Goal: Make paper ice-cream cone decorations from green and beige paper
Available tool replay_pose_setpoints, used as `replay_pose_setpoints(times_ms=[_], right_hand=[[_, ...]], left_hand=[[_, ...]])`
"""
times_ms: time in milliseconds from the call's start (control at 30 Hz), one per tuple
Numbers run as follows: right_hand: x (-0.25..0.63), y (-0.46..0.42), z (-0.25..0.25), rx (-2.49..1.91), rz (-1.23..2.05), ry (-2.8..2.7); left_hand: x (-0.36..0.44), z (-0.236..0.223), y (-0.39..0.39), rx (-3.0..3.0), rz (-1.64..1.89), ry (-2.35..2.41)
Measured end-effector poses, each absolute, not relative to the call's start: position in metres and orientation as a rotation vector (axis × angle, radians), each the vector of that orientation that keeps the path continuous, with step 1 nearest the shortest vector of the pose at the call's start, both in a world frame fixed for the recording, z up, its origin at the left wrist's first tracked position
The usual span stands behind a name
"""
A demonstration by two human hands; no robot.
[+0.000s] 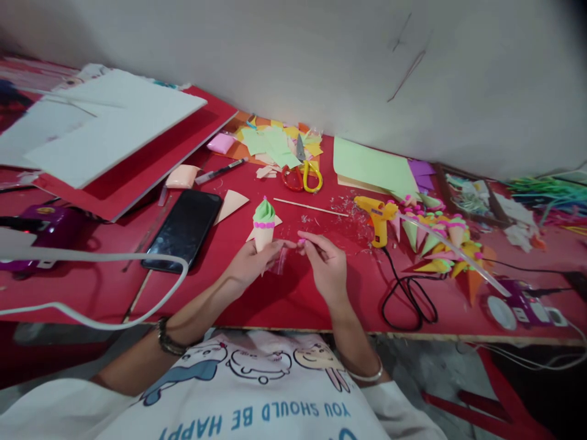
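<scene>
- While the left hand [253,260] is wrapped around a pale paper cone [265,238], the cone stands nearly upright over the red counter [284,308], a green swirl [264,212] on top and a pink band [263,225] below that.
- Right hand [329,264]: thumb and finger brought together on a small pink bit [301,242] — near the left hand's fingertips; from where I stand, cannot tell whether they touch.
- Beyond the cone: a thin stick [312,208] lying flat, then scissors [301,170], one loop red, one yellow, blades over paper scraps [270,143].
- Toward the person's left: black phone [183,229], face up, with a pale paper triangle [232,206] just beside it.
- Toward the person's right: yellow glue gun [376,214] on its side; just past it, a heap of small coloured cones [443,235].
- Far left: white boards [114,122] resting over a red board [105,198].
</scene>
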State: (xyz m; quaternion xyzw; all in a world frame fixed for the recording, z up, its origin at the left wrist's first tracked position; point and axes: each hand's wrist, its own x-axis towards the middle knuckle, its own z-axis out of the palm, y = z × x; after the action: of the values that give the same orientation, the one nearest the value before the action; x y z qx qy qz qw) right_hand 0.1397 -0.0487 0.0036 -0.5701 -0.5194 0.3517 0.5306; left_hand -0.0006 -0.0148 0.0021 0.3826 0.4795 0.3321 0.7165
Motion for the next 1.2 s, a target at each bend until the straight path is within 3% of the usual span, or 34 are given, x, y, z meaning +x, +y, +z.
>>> replay_pose_setpoints(times_ms=[333, 667, 1200], right_hand=[[0.134, -0.052, 0.01, -1.395, 0.532, -1.539], [0.131, -0.053, 0.018, -1.347, 0.588, -1.41], [0.127, -0.053, 0.016, -1.359, 0.569, -1.416]], left_hand=[[0.001, 0.003, -0.014, 1.082, 0.746, 1.094], [0.001, -0.002, -0.011, 0.828, 0.851, 1.104], [0.002, 0.002, -0.014, 0.924, 0.981, 1.241]])
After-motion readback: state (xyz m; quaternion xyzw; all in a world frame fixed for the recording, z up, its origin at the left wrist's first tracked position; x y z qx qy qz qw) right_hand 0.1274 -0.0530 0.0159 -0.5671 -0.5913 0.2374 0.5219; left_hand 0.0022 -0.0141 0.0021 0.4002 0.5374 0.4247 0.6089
